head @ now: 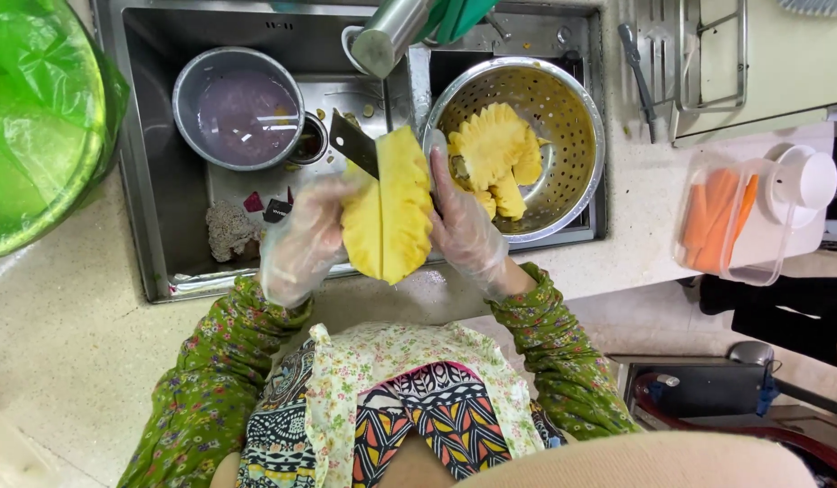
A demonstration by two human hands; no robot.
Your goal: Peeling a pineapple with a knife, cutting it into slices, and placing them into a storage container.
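Over the steel double sink (156, 181) set into the speckled pale stone bench (66, 334), both gloved hands hold a peeled yellow pineapple (389, 212) upright in the air. The left hand (303, 239), in a thin clear plastic glove, cups the fruit's left flank; the right hand (464, 226), gloved the same way, presses its right flank with the fingers extended upward. A dark flat knife blade (353, 143) is sunk into the top of the pineapple along a lengthwise cut; its handle is hidden, so which hand steers it cannot be told.

Containers: a round grey metal bowl (242, 108) in the left basin holds cloudy purplish water. A perforated steel colander (563, 117) over the right basin holds several cut yellow pineapple pieces (495, 158). At the bench's right edge a clear plastic lidded box (735, 221) holds orange carrot sticks. A green plastic-lined bin (39, 117) sits at the far left corner.

Open bench lies along the near left side; the narrow near rim before the sink is mostly covered by the floral green sleeves (211, 389).

The pineapple's flesh is bright yellow, skin removed, split down the middle.
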